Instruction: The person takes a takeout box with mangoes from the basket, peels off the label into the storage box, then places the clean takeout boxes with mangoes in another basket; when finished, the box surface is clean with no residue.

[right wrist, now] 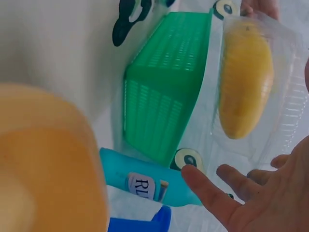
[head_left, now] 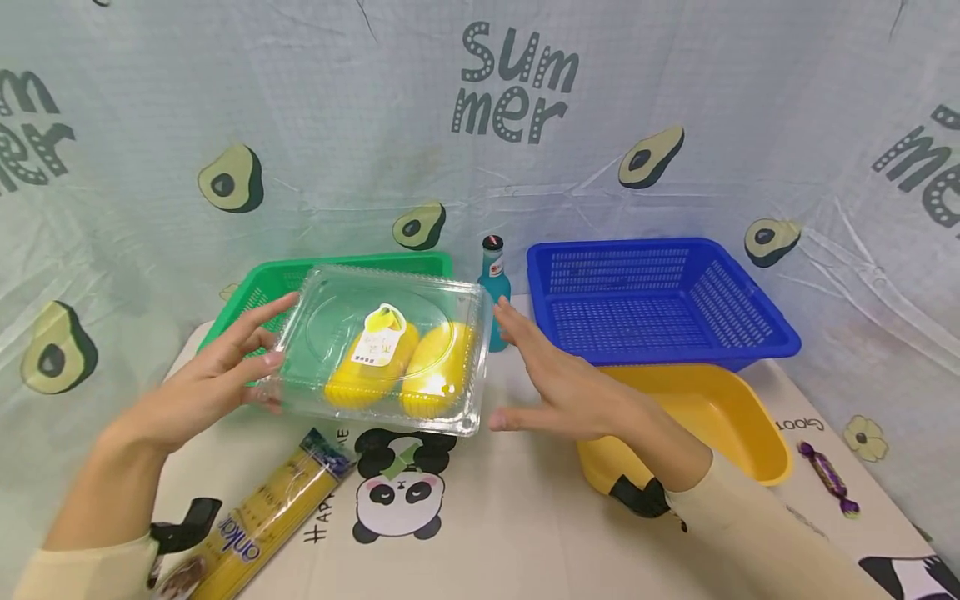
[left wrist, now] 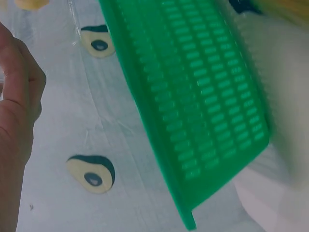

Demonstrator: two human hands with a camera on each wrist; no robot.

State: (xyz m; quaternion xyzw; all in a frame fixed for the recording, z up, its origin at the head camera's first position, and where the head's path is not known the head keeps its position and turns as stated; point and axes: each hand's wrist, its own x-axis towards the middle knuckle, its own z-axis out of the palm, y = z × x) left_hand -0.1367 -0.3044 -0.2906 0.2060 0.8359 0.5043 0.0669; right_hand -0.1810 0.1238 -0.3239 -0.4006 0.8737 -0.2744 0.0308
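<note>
A clear plastic clamshell box [head_left: 311,333] with a printed label holds two yellow mangoes [head_left: 442,362]. My left hand [head_left: 213,367] grips the box by its left edge, thumb in front, and holds it tilted in the air before the green basket [head_left: 273,271]. Beside the box's right edge is my right hand [head_left: 573,387], its fingers extended and the thumb apart. In the right wrist view a gap shows between those fingers and the box; one mango [right wrist: 246,82] is visible through the plastic. The left wrist view catches only part of the left hand [left wrist: 17,92].
A blue-green bottle [head_left: 492,275] stands between the green basket and a blue basket [head_left: 663,304]. A yellow basin [head_left: 742,417] sits in front of the blue one, with a wrapped candy [head_left: 828,479] to its right. A spaghetti pack [head_left: 262,525] lies front left.
</note>
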